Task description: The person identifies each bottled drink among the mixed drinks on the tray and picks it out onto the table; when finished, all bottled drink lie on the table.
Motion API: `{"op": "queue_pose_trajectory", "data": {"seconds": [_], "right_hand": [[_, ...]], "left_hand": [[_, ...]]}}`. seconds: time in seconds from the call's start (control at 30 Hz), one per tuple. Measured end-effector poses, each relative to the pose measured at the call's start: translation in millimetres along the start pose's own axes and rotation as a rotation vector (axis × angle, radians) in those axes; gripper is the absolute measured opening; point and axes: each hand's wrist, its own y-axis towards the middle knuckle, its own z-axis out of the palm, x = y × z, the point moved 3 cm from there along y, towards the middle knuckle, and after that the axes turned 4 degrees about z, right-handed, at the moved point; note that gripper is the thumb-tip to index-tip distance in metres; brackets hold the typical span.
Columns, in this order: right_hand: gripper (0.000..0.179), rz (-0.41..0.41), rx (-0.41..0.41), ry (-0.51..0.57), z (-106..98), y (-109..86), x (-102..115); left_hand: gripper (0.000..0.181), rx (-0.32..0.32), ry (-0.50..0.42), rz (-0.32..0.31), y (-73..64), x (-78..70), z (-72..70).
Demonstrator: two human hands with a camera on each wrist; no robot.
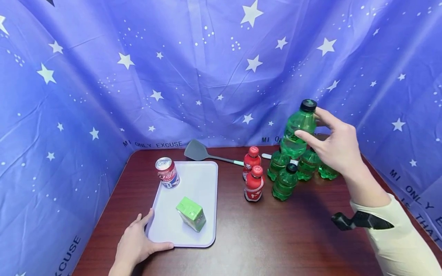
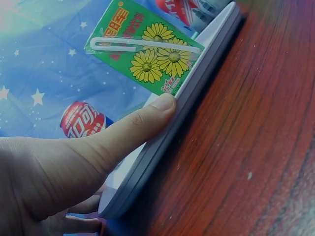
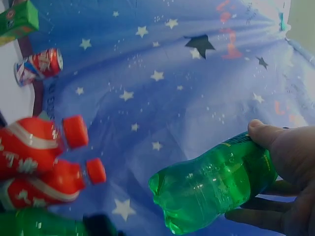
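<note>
My right hand (image 1: 336,143) grips a green plastic bottle (image 1: 293,138) with a black cap, thumb on one side and fingers on the other. This bottle is raised above several more green bottles (image 1: 285,183) on the table; in the right wrist view its base points left. My left hand (image 1: 136,239) rests at the near left corner of a white tray (image 1: 200,176), fingers spread and the straight thumb lying on the rim. On the tray are a red soda can (image 1: 168,174) at the far left and a green drink carton (image 2: 142,44) with a straw near the front.
Two red bottles (image 1: 253,188) with red caps stand between the tray and the green bottles. Behind the tray lies a grey spatula (image 1: 197,150), its handle reaching right. A blue star-printed curtain (image 1: 207,76) hangs around the brown table (image 1: 255,237).
</note>
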Motion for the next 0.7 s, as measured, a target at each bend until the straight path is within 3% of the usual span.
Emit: {"op": "queue_pose_trajectory", "data": {"seconds": [0.37, 0.7], "right_hand": [[0.063, 0.146, -0.05, -0.082, -35.3, -16.9, -36.4], [0.06, 0.267, 0.022, -0.205, -57.1, -43.2, -70.4]], "left_hand": [[0.146, 0.004, -0.008, -0.011, -0.1, -1.0, -0.1], [0.147, 0.012, -0.001, -0.012, 1.1, 0.6, 0.8]]}}
